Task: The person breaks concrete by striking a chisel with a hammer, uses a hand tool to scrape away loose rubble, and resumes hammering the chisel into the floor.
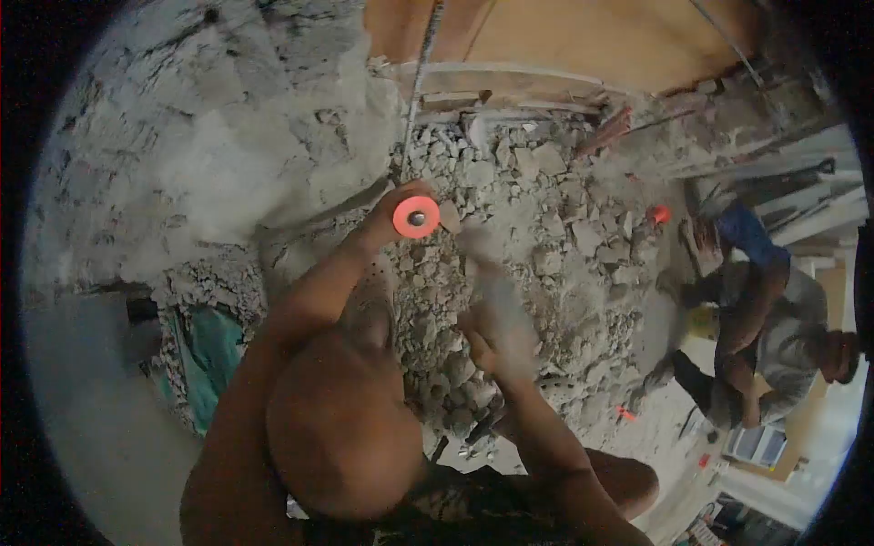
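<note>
My left hand (397, 202) is wrapped round a chisel, largely hidden behind its round orange hand guard (407, 227). The metal struck end (417, 218) faces up toward me. Lower and to the right, my right hand (488, 338) grips a hammer (496, 282), smeared by motion, its head a short way from the chisel's guard and apart from it. Broken stone rubble (546, 237) lies under and around both hands. The chisel's tip is hidden from view.
A rough rock wall (218, 164) rises at left, beside a green sheet (211, 355). My bent knee (346, 428) is between my arms. At right another person (774, 318) sits or crouches near a small orange object (660, 214). A wooden panel (564, 41) spans the top.
</note>
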### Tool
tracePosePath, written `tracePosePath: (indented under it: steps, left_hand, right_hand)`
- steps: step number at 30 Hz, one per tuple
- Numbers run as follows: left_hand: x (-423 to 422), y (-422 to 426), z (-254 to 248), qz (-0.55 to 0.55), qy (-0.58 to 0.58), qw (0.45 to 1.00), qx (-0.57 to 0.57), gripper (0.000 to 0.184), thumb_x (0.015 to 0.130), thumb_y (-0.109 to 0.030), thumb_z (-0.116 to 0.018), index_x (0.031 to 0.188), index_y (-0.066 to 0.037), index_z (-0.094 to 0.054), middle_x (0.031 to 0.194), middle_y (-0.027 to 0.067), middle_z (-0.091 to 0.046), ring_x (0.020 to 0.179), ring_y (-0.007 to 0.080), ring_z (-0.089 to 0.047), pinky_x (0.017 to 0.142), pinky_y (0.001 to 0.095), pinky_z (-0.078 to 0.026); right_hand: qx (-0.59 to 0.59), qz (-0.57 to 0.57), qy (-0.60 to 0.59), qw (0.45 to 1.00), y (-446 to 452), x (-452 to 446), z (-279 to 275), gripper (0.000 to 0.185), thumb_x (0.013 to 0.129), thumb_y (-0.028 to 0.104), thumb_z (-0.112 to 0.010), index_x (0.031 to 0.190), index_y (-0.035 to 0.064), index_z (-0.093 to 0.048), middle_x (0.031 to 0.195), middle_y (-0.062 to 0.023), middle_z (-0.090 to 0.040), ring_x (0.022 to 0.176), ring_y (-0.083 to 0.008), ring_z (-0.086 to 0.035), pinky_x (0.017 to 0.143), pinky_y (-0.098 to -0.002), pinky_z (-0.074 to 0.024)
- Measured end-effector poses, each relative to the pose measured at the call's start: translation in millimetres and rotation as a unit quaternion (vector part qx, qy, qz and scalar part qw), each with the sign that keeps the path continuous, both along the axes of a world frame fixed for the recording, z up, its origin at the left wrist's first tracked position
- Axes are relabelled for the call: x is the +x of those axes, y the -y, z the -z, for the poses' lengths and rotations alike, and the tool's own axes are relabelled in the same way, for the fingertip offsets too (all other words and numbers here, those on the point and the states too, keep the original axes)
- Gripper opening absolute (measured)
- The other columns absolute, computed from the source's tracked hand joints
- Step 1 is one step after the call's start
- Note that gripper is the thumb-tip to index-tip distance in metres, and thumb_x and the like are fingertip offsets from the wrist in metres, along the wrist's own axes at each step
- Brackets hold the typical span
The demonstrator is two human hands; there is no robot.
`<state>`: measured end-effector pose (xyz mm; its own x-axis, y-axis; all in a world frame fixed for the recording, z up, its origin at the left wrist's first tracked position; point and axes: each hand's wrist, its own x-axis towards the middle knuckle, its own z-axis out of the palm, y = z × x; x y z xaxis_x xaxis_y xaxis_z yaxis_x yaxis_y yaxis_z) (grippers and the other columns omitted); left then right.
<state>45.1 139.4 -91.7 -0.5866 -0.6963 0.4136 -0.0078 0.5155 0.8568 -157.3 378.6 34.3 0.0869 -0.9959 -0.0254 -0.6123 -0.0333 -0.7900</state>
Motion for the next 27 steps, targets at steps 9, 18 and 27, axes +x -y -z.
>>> tracePosePath:
  steps: [9, 18, 27]
  left_hand:
    - [-1.5, 3.0, 15.7, 0.127, -0.257, 0.868, 0.405, 0.050, 0.072, -0.014, -0.079, 0.115, -0.007, -0.055, 0.112, 0.0117, -0.059, 0.106, 0.0227, -0.058, 0.089, 0.0363, -0.048]
    - [-1.5, -3.7, -1.5, 0.018, -0.107, 0.988, 0.113, 0.028, 0.080, -0.014, -0.071, 0.103, -0.005, -0.058, 0.096, 0.0052, -0.056, 0.091, 0.0162, -0.057, 0.079, 0.0320, -0.047]
    - [0.1, -2.8, 25.5, 0.022, -0.166, 0.951, 0.261, 0.044, 0.072, -0.017, -0.080, 0.108, -0.007, -0.058, 0.108, 0.0070, -0.057, 0.101, 0.0177, -0.056, 0.086, 0.0330, -0.047]
  right_hand:
    - [0.107, 0.071, -0.041, 0.991, 22.9, 6.7, 35.6, 0.026, 0.085, 0.023, -0.058, 0.090, -0.0023, -0.061, 0.073, -0.0193, -0.063, 0.063, -0.0304, -0.063, 0.055, -0.0391, -0.0486]
    - [-0.206, 0.022, -0.064, 0.976, 8.8, 5.9, 3.7, 0.020, 0.080, 0.020, -0.064, 0.087, 0.0014, -0.061, 0.074, -0.0122, -0.061, 0.064, -0.0263, -0.058, 0.058, -0.0387, -0.0457]
    - [0.249, 0.020, -0.084, 0.965, 33.3, 6.7, 64.4, 0.030, 0.079, 0.010, -0.057, 0.106, -0.0019, -0.061, 0.077, -0.0197, -0.063, 0.064, -0.0290, -0.059, 0.065, -0.0403, -0.0495]
